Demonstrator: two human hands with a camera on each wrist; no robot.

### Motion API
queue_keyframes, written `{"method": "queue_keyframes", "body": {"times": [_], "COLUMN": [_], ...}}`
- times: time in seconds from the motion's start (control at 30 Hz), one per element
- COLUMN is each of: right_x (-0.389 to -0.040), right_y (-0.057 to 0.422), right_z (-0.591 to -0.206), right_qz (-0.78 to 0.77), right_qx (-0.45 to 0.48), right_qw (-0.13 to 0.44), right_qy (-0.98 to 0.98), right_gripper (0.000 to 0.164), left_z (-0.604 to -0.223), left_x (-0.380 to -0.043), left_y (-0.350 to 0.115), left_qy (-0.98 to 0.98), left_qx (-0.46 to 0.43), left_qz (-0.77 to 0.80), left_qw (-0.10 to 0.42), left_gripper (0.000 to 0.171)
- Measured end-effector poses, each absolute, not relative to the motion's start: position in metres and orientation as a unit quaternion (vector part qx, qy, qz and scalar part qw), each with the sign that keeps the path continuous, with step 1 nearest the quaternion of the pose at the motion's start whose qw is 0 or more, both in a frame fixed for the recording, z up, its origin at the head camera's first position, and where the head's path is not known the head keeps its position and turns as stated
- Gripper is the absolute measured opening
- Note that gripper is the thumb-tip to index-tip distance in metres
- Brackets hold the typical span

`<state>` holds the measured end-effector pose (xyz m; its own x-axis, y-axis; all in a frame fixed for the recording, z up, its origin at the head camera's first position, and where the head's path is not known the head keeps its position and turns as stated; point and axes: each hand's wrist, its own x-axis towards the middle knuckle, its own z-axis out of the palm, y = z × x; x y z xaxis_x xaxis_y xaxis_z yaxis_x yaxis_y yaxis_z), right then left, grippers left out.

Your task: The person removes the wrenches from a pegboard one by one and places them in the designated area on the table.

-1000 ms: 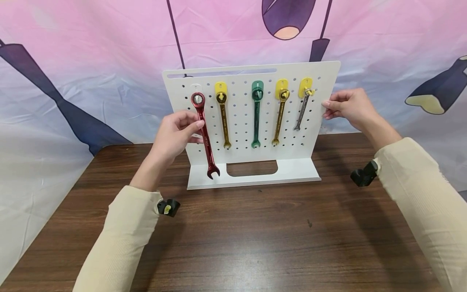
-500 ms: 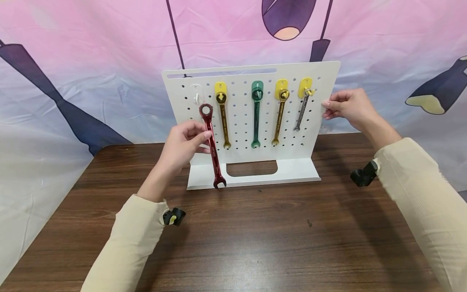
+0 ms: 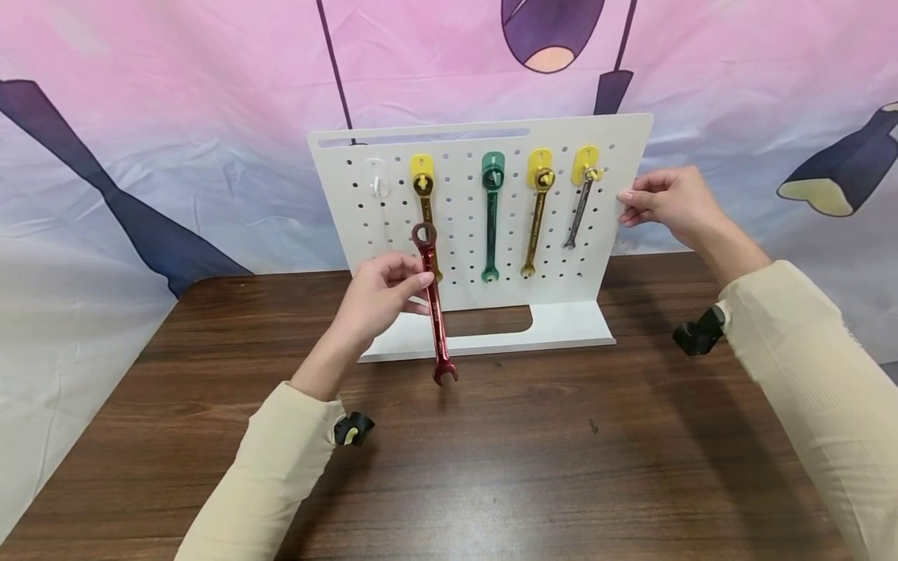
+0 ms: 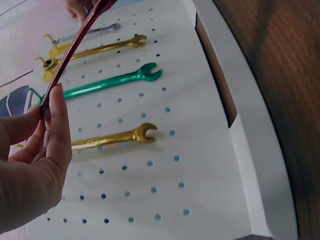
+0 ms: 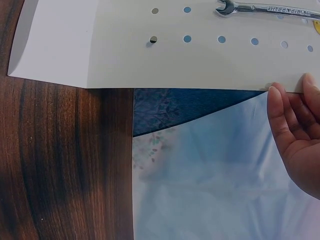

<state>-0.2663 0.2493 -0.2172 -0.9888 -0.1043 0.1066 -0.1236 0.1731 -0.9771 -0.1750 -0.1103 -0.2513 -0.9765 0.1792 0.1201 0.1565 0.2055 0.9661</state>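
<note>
On the white pegboard (image 3: 631, 156) we have four wrenches hanging from hooks (image 3: 422, 165): a left gold wrench (image 3: 426, 206), a green wrench (image 3: 492, 226), a right gold wrench (image 3: 537, 230) and a silver wrench (image 3: 580, 210). Our left hand (image 3: 379, 294) pinches the red wrench (image 3: 436, 312), ring end up before the left gold wrench, forked end past the base's (image 3: 571, 326) front edge. Our right hand (image 3: 669, 204) pinches the white pegboard's right edge. Wooden table (image 3: 491, 452) stretches from the base towards us.
</note>
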Motion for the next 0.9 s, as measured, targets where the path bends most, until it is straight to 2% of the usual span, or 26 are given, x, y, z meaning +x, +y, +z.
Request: {"method": "queue_keyframes", "body": {"times": [0.33, 0.9], "right_x": [-0.267, -0.267], "right_y": [0.250, 0.250], "right_z": [-0.217, -0.218], "right_qz": [0.635, 0.628], "right_qx": [0.071, 0.066], "right_qw": [0.007, 0.009], "right_qy": [-0.769, -0.775], "right_gripper": [0.011, 0.010], "left_z": [-0.262, -0.275], "left_x": [-0.174, -0.172], "left_y": [-0.092, -0.058], "left_qy": [0.783, 0.773], "left_qx": [0.105, 0.090], "left_qz": [0.612, 0.621], "left_qw": [0.050, 0.089], "left_gripper": [0.011, 0.011]}}
